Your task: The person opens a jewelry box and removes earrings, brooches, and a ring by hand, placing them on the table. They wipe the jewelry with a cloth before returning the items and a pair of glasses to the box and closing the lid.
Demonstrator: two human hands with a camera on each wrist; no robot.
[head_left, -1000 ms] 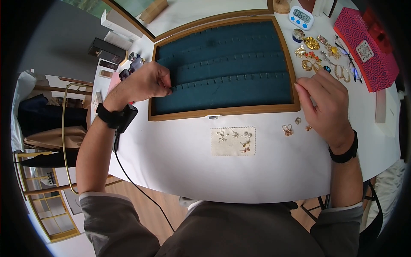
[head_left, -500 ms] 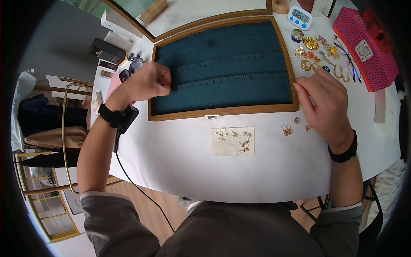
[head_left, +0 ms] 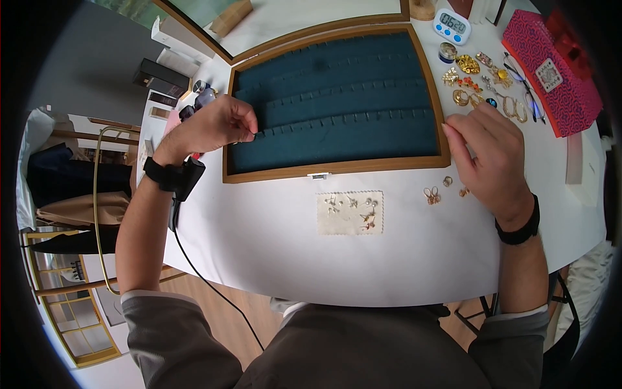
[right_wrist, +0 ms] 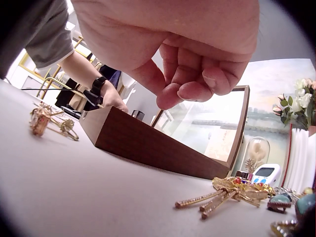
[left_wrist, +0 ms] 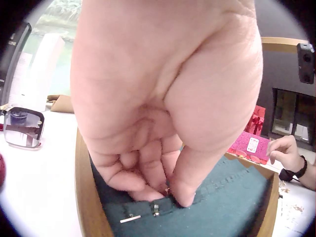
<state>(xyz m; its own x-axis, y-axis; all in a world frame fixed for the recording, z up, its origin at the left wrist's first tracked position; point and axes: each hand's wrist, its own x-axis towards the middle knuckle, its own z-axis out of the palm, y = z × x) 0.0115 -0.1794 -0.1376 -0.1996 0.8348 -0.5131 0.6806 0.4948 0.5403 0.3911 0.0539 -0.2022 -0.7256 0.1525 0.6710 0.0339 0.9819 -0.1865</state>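
Observation:
My left hand (head_left: 217, 123) reaches over the left side of a wooden jewelry box (head_left: 359, 168) with dark green slotted lining. In the left wrist view, its thumb and fingertips pinch a small shiny earring (left_wrist: 167, 190) at the slotted ridge, mostly hidden by the fingers. Beside them, a small metal piece (left_wrist: 156, 210) and a thin white bar (left_wrist: 131, 218) sit at the lining. My right hand (head_left: 489, 152) stays by the box's right edge, fingers loosely curled, with nothing visible between them. A cream card (head_left: 330, 223) with several stud earrings lies in front of the box.
Gold rings and earrings (head_left: 432, 196) lie near my right wrist. Farther back are brooches (head_left: 468, 64), eyeglasses (head_left: 532, 104), a timer (head_left: 451, 27) and a pink patterned case (head_left: 570, 84). The glass lid stands raised. Sunglasses (left_wrist: 22, 131) lie left of the box.
My left fingers have uncurled a little from half a second ago, and their tips point down at the ridge again. The right hand keeps its place.

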